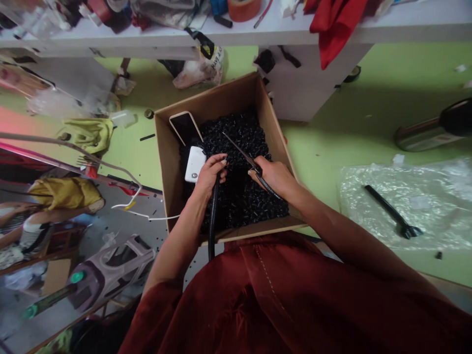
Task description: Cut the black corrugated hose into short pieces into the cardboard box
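Note:
My left hand (211,175) is closed round a black corrugated tube (213,214), which runs down from the fingers toward my body. My right hand (277,177) grips a pair of scissors (241,151), its long dark blade pointing up and to the left, away from the tube's end. Both hands are over an open cardboard box (276,115) holding a heap of small black cut pieces (238,129). In the box's left part, a phone with a pale case (186,129) leans near a white rectangular device (195,163).
A white shelf (280,37) crowded with goods spans the back. On the green table (313,147), clear plastic (416,196) and a black tool-like piece (387,209) lie right, below a metal bottle (420,132). A white cable (158,218) reaches the box's left side; a person's legs (37,231) show lower left.

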A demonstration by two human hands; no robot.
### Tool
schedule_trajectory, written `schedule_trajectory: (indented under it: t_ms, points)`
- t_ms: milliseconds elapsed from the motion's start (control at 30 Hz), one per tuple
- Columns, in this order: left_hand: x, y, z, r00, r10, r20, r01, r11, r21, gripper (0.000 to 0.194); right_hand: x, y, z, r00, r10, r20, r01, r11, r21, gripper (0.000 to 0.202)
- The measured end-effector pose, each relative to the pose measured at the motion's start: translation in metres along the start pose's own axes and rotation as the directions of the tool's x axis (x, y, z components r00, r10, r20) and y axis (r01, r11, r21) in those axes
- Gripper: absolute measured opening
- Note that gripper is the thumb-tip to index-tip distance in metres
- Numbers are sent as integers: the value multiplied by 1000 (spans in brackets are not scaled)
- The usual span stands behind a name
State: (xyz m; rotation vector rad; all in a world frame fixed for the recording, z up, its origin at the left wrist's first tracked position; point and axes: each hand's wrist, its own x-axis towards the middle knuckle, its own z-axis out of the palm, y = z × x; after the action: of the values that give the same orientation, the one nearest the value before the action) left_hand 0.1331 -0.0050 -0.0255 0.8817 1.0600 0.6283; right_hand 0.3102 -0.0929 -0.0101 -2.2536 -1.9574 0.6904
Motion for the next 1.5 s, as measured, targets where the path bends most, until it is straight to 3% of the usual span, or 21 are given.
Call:
schedule_trajectory:
  t_ms: [300, 400, 500, 700, 933, 1067, 1200, 1333, 1400, 1500]
  points:
    - [0, -10, 1, 997, 60, -52, -37, 933, 357, 35, 1, 1, 0, 999, 4, -44, 0, 995, 100, 34]
    - [1, -18, 0, 992, 127, 2, -107, 832, 545, 49, 1, 2, 1, 998, 10, -55, -2, 991, 135, 35]
    - [-1, -25, 6, 980, 147, 132, -198, 695, 691, 31, 2, 3, 1, 997, 20, -79, -2, 976, 219, 32]
    - [-9, -38, 30, 952, -13, 307, -222, 659, 718, 12, 3, 5, -2, 986, 58, -156, 16, 899, 437, 24]
    - [-8, -56, 44, 926, -44, 374, -280, 585, 761, 18, 2, 7, -1, 984, 59, -170, 30, 878, 478, 24]
    - [-3, -69, 60, 928, -49, 369, -305, 469, 829, 18, 2, 7, 1, 986, 39, -164, 41, 888, 459, 23]
    - [3, -82, 73, 955, -96, 282, -227, 378, 898, 11, 1, 7, 1, 984, 32, -173, 48, 896, 441, 22]
    - [11, -77, 66, 955, -111, 273, -200, 435, 878, 7, 1, 9, 2, 985, 36, -168, 42, 898, 439, 22]
    - [13, -62, 56, 952, -84, 295, -197, 568, 799, 5, 1, 9, 1, 986, 34, -165, 43, 896, 442, 23]
    - [10, -33, 38, 977, -52, 206, -96, 758, 646, 9, 0, 8, -1, 988, 27, -153, 46, 890, 454, 25]
